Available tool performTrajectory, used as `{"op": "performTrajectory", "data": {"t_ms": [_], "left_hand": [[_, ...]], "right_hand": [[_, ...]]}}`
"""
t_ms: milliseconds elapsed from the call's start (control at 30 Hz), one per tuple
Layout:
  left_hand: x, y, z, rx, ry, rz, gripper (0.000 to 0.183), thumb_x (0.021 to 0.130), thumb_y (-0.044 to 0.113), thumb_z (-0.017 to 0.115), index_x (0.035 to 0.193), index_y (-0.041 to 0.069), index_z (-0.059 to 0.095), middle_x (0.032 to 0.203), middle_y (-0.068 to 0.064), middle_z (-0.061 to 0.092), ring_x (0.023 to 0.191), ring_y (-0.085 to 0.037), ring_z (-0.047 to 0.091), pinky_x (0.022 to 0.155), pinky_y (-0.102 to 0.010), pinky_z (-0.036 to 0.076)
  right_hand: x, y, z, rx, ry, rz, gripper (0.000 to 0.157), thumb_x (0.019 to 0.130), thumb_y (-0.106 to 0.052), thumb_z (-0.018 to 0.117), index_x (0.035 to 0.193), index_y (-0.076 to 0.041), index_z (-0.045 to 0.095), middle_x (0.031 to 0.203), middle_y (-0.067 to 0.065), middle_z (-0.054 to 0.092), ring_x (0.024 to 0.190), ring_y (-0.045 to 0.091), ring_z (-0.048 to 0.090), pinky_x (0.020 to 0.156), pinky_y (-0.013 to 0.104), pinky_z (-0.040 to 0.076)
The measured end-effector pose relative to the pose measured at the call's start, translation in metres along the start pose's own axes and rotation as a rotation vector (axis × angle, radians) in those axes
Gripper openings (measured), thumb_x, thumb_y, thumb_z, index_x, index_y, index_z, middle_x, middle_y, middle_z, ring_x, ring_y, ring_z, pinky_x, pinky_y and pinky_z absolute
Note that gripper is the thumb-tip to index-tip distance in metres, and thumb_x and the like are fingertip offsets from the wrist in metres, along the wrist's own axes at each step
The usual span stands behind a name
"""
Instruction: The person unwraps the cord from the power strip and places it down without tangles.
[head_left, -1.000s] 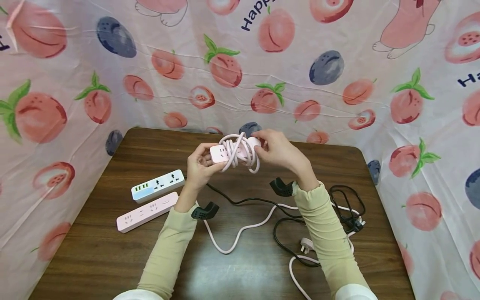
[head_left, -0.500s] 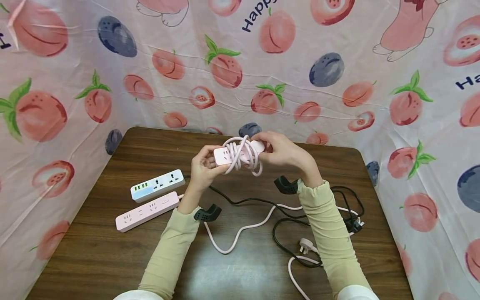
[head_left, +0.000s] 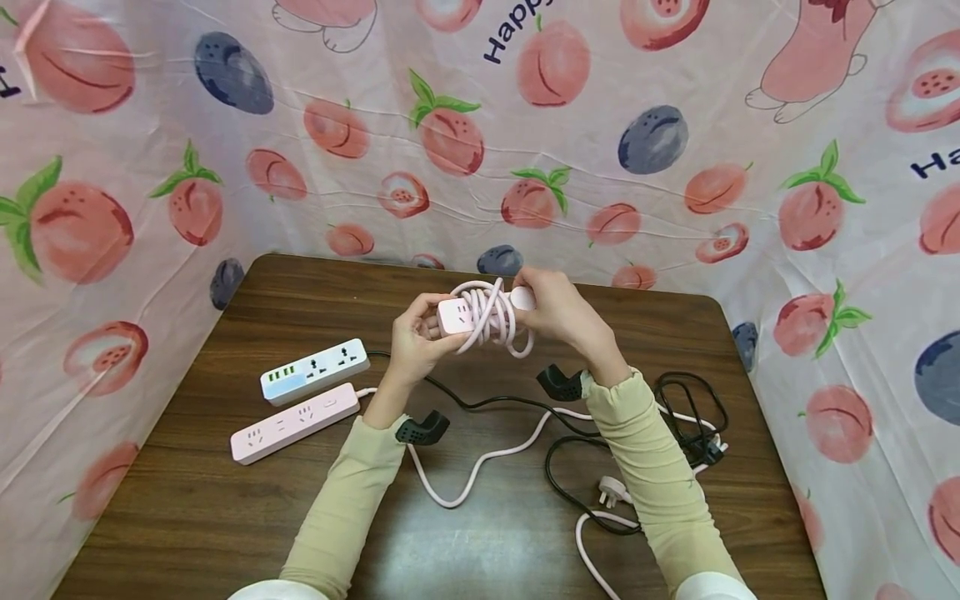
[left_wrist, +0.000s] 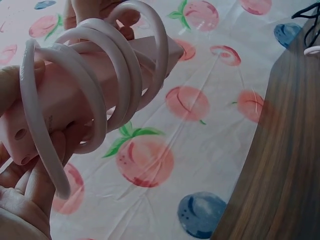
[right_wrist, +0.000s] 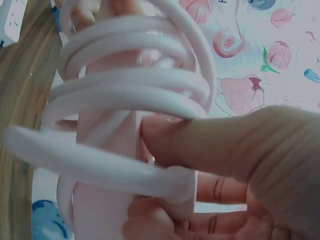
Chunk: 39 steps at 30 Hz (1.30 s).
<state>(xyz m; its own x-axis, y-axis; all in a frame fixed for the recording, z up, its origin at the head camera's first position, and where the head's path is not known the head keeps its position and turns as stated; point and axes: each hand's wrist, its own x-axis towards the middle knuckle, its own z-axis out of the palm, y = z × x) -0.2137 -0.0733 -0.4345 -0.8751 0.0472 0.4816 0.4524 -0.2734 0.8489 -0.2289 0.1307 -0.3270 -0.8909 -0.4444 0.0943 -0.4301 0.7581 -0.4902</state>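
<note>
Above the back of the table, both hands hold a pale pink power strip (head_left: pixel 454 317) with its own cord (head_left: pixel 491 312) wound round it in several loose loops. My left hand (head_left: pixel 415 340) grips the socket end, thumb in front and fingers behind. At the other end my right hand (head_left: pixel 561 312) pinches the round plug (head_left: pixel 522 298) beside the loops. In the right wrist view the right thumb (right_wrist: pixel 170 142) presses against the strip's side under the coils. The left wrist view shows the cord loops (left_wrist: pixel 127 75) standing away from the strip's body.
On the left of the wooden table (head_left: pixel 172 500) lie a white power strip (head_left: pixel 315 372) and a longer pink power strip (head_left: pixel 295 423). Their black and pink cords run right, with a pink plug (head_left: pixel 612 491) and a black plug (head_left: pixel 707 450) there. A fruit-print curtain (head_left: pixel 465 208) surrounds the table.
The wound power strip has shifted slightly right and down, with my left hand following. My right hand has drifted right, then a little back left, still holding the plug end.
</note>
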Motion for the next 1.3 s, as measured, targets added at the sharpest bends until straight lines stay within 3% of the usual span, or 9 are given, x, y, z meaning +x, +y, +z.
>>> {"op": "performTrajectory", "data": {"t_ms": [300, 567, 633, 733, 833, 933, 1133, 1300], "left_hand": [[-0.002, -0.001, -0.003, 0.046, -0.013, 0.001, 0.048, 0.061, -0.031, 0.065, 0.106, -0.022, 0.048, 0.098, -0.001, 0.061, 0.080, -0.008, 0.065, 0.066, -0.019, 0.054], [-0.002, -0.003, 0.000, 0.079, -0.040, 0.010, 0.048, 0.062, -0.027, 0.068, 0.105, -0.021, 0.050, 0.099, -0.035, 0.055, 0.080, -0.007, 0.064, 0.065, -0.020, 0.055], [-0.002, -0.004, 0.000, 0.080, -0.042, 0.008, 0.047, 0.062, -0.027, 0.068, 0.105, -0.021, 0.050, 0.099, -0.035, 0.055, 0.080, -0.007, 0.064, 0.065, -0.020, 0.055], [-0.002, -0.004, 0.001, 0.067, -0.018, 0.003, 0.048, 0.061, -0.028, 0.068, 0.105, -0.021, 0.050, 0.097, -0.023, 0.060, 0.079, -0.007, 0.064, 0.065, -0.020, 0.055], [-0.002, -0.005, 0.000, 0.041, 0.017, 0.002, 0.049, 0.061, -0.029, 0.067, 0.106, -0.022, 0.048, 0.096, -0.007, 0.061, 0.078, -0.007, 0.064, 0.065, -0.020, 0.055], [-0.001, -0.006, -0.004, 0.008, 0.065, -0.007, 0.049, 0.062, -0.030, 0.066, 0.106, -0.023, 0.046, 0.095, 0.000, 0.061, 0.078, -0.008, 0.063, 0.066, -0.019, 0.054], [0.004, -0.001, -0.013, -0.077, 0.179, -0.019, 0.049, 0.065, -0.028, 0.064, 0.109, -0.023, 0.044, 0.095, -0.002, 0.061, 0.083, -0.010, 0.063, 0.067, -0.019, 0.054], [0.007, 0.008, -0.017, -0.101, 0.209, -0.009, 0.051, 0.065, -0.027, 0.064, 0.111, -0.023, 0.043, 0.096, -0.003, 0.062, 0.084, -0.011, 0.063, 0.068, -0.019, 0.053]], "right_hand": [[0.003, 0.003, 0.012, 0.017, 0.061, 0.126, 0.025, 0.068, -0.017, 0.072, 0.086, -0.005, 0.059, 0.076, 0.007, 0.059, 0.070, 0.022, 0.054, 0.057, 0.029, 0.044], [0.002, 0.007, 0.017, -0.019, 0.030, 0.176, 0.026, 0.069, -0.015, 0.069, 0.089, -0.004, 0.055, 0.077, 0.009, 0.057, 0.069, 0.023, 0.054, 0.055, 0.030, 0.045], [0.002, 0.009, 0.019, -0.014, 0.053, 0.147, 0.022, 0.069, -0.012, 0.066, 0.085, -0.004, 0.054, 0.074, 0.008, 0.056, 0.066, 0.022, 0.053, 0.052, 0.028, 0.043], [0.001, 0.009, 0.022, -0.006, 0.109, 0.056, 0.015, 0.069, -0.008, 0.064, 0.080, -0.004, 0.055, 0.072, 0.008, 0.056, 0.065, 0.022, 0.053, 0.051, 0.028, 0.042], [-0.001, 0.009, 0.022, -0.007, 0.179, -0.057, 0.012, 0.071, -0.005, 0.063, 0.081, -0.002, 0.057, 0.079, 0.012, 0.058, 0.070, 0.024, 0.055, 0.057, 0.032, 0.047], [-0.006, 0.010, 0.022, 0.013, 0.269, -0.104, 0.018, 0.074, -0.003, 0.067, 0.088, -0.001, 0.057, 0.088, 0.015, 0.057, 0.079, 0.027, 0.054, 0.063, 0.038, 0.049], [-0.023, 0.016, 0.041, 0.210, 0.534, -0.133, 0.032, 0.071, -0.003, 0.078, 0.094, 0.003, 0.055, 0.090, 0.016, 0.056, 0.079, 0.025, 0.055, 0.061, 0.036, 0.050], [-0.038, 0.029, 0.068, 0.501, 0.560, -0.085, 0.037, 0.073, 0.001, 0.077, 0.102, 0.008, 0.054, 0.091, 0.018, 0.056, 0.073, 0.015, 0.056, 0.054, 0.023, 0.051]]}}
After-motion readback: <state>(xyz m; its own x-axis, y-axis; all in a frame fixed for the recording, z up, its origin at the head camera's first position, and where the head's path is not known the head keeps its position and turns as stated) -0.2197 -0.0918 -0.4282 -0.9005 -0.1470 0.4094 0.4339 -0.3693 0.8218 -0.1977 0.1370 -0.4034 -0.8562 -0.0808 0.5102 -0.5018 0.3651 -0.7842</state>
